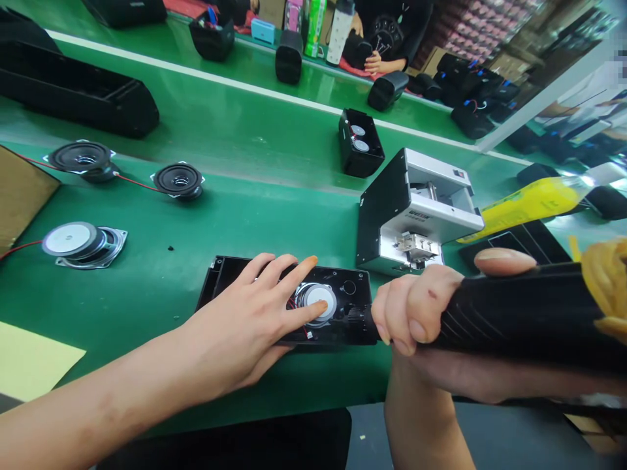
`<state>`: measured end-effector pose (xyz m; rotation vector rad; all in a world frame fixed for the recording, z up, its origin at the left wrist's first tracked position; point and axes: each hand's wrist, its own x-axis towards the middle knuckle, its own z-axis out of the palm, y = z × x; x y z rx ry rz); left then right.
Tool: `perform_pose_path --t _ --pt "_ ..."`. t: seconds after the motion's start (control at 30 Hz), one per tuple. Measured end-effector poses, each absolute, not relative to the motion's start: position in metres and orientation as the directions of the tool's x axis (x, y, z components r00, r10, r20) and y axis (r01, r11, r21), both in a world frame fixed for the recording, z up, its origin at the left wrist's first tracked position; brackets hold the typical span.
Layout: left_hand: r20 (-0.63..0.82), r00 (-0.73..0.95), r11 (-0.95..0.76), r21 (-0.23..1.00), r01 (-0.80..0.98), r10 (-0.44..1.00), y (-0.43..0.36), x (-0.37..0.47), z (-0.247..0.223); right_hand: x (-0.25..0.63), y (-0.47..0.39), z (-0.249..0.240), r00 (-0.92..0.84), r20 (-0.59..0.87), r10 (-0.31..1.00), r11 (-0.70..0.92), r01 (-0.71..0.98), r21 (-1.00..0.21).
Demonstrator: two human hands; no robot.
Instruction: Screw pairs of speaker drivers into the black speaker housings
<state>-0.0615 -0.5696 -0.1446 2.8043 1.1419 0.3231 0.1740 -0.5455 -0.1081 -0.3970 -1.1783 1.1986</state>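
A black speaker housing (360, 281) lies on the green bench in front of me, with a round silver-backed speaker driver (313, 297) in it. My left hand (259, 310) lies across the housing, fingers spread. One fingertip touches the driver's back, and the thumb is at the near edge. A short red wire with a white plug (309, 335) shows beside the driver. In my right hand (421, 307) is a black electric screwdriver (509, 313), gripped near its front end. Its nose points left at the housing's right end; the tip's contact there is not clear.
Loose speaker drivers (179, 179) with red wires lie at left, near a yellow paper (36, 359). Beyond the housing stands a silver screw feeder (416, 202), beside a yellow bottle (533, 202). Across the bench are black housings (360, 147) and another person's hand (375, 63).
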Motion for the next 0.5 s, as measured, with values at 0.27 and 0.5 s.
perform_pose_path --t 0.27,0.5 --pt "0.133 0.683 -0.695 0.159 0.701 0.718 -0.569 -0.058 -0.141 0.173 -0.548 -0.116 -0.294 0.564 0.771 0.409 -0.45 -0.794" --pt "0.149 0.685 -0.701 0.17 0.692 0.713 -0.573 -0.056 -0.141 0.195 -0.543 -0.119 -0.467 0.467 0.751 0.25 -0.453 -0.856"
